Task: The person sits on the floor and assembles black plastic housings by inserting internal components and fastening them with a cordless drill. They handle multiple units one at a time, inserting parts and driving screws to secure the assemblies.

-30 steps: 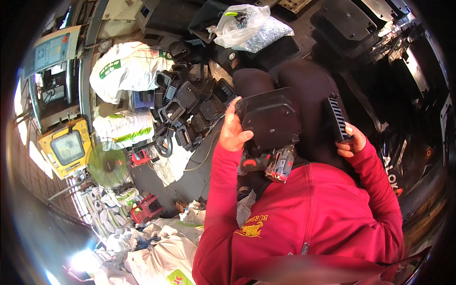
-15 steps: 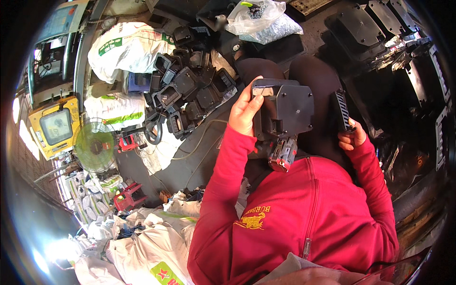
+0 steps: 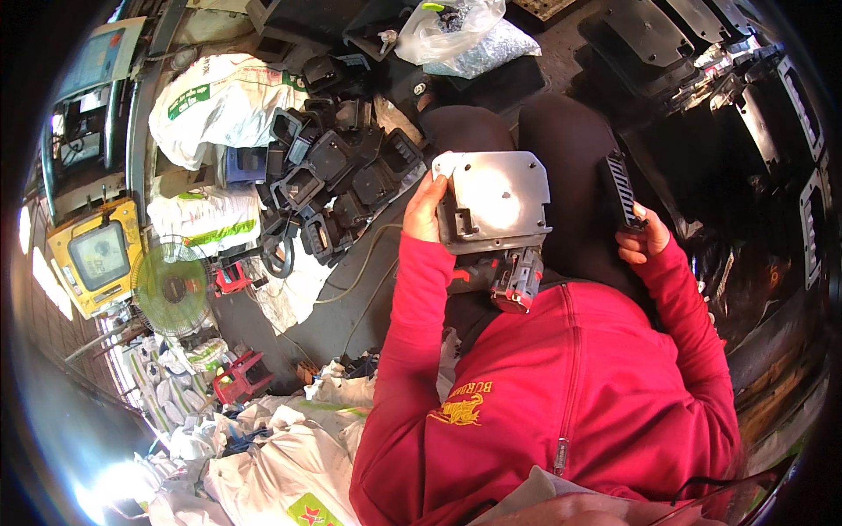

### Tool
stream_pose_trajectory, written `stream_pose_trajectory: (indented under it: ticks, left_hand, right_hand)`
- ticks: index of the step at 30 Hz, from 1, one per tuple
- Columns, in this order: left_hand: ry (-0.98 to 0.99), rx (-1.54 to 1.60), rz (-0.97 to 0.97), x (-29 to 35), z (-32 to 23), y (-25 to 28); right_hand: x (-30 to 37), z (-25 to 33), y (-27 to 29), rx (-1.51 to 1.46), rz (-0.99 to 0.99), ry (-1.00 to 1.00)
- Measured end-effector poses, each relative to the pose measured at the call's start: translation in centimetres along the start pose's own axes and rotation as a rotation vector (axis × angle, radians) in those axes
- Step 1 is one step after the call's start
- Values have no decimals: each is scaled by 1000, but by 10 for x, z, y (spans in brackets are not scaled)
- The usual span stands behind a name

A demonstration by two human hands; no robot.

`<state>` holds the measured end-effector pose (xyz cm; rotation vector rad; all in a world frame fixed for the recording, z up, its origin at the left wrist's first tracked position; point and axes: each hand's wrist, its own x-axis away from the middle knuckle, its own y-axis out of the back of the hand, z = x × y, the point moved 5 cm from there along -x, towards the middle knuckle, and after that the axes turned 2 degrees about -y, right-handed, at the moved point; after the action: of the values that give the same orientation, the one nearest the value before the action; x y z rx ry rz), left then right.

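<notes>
My left hand (image 3: 424,210) is closed on the left edge of a black plastic housing (image 3: 500,197), held above my lap. Its flat face catches a bright glare and shows small holes and cut corners. At my right, my right hand (image 3: 645,235) grips the lower end of a narrow slatted black grille (image 3: 620,188), which stands over my right thigh. Between the housing and my jacket lies a power tool (image 3: 517,282) with a grey and red battery end; the housing hides part of it.
A heap of black plastic housings (image 3: 329,162) lies at the left on the floor. Beyond my knees sits a clear bag of small metal parts (image 3: 482,48). More flat black panels (image 3: 645,35) stand at the far right. A green fan (image 3: 171,285) and white sacks (image 3: 272,456) are on the left.
The housing has turned in my left hand, so its flat face now catches the light. It has shifted slightly left in the picture. My right hand still holds the grille.
</notes>
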<state>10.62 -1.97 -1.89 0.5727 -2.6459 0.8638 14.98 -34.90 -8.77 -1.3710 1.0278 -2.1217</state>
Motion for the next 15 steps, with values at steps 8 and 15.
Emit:
stream_pose_trajectory:
  ticks: [8, 15]
  left_hand:
    - [48, 145, 99, -5, -6, 5]
    - [0, 100, 90, 0, -26, 8]
  right_hand:
    - [2, 3, -12, 23, 77, 55]
    - [7, -2, -42, 701, 175, 69]
